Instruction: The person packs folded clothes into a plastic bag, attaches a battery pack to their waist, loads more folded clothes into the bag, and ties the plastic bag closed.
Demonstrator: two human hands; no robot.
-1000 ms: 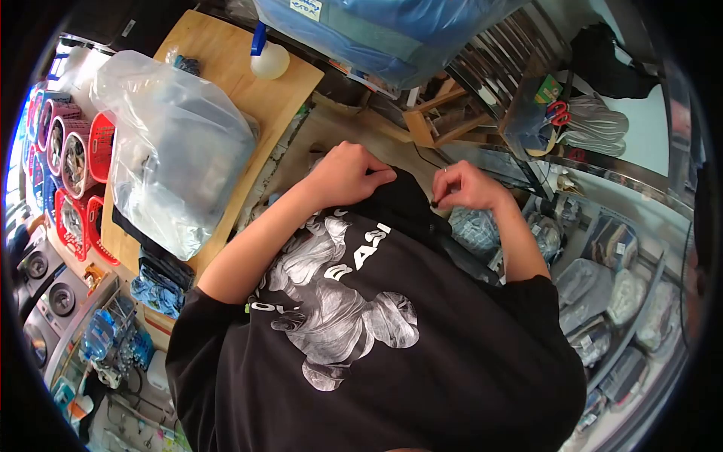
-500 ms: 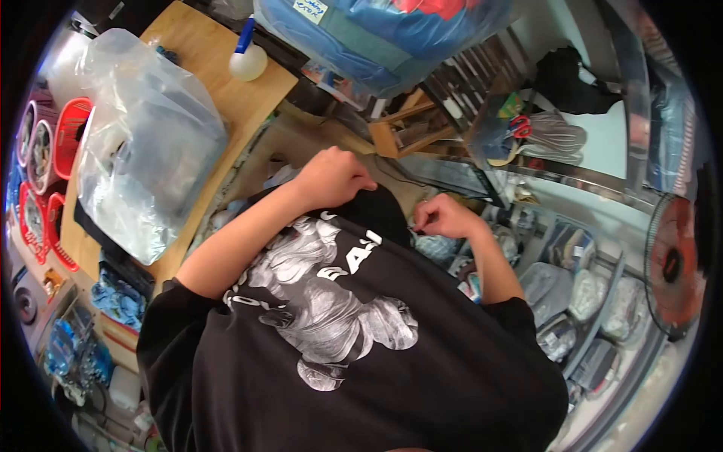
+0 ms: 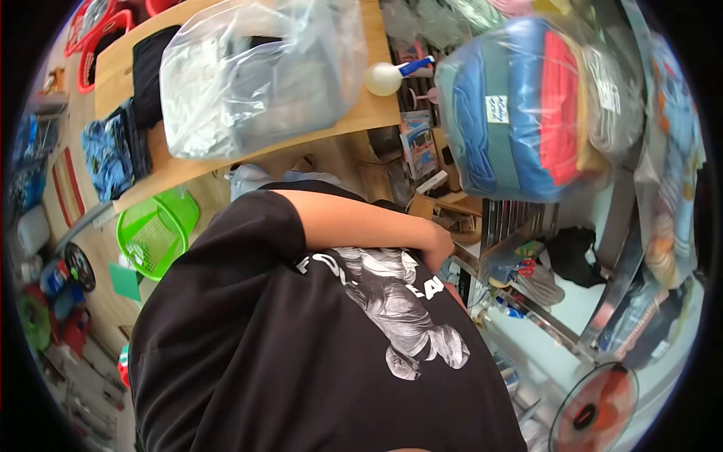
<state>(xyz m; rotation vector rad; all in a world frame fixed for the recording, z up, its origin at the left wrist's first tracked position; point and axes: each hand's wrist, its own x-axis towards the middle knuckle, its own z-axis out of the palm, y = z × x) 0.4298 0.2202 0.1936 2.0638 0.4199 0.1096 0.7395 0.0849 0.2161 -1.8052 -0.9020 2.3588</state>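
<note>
My left forearm reaches across the front of my black T-shirt [image 3: 324,354], which has a grey-and-white bear print. My left hand [image 3: 438,245] is at the right edge of the shirt, bent downward at the wrist. Its fingers are mostly hidden, so whether it grips anything does not show. My right hand is out of sight behind my body. Beyond my left hand are an open cardboard box [image 3: 444,213] and the metal frame of a shelf [image 3: 520,213].
A wooden table [image 3: 301,139] bears a large clear plastic bag [image 3: 256,90], a spray bottle [image 3: 385,78] and folded jeans [image 3: 109,154]. A green basket [image 3: 157,233] stands on the floor. At right are a wrapped bundle of folded cloth [image 3: 504,113], red scissors [image 3: 525,267] and a fan [image 3: 595,410].
The view has swung, with table and bundle now shown farther right. My left arm has crossed further over my body. My right hand, visible before with bent fingers, has dropped from sight.
</note>
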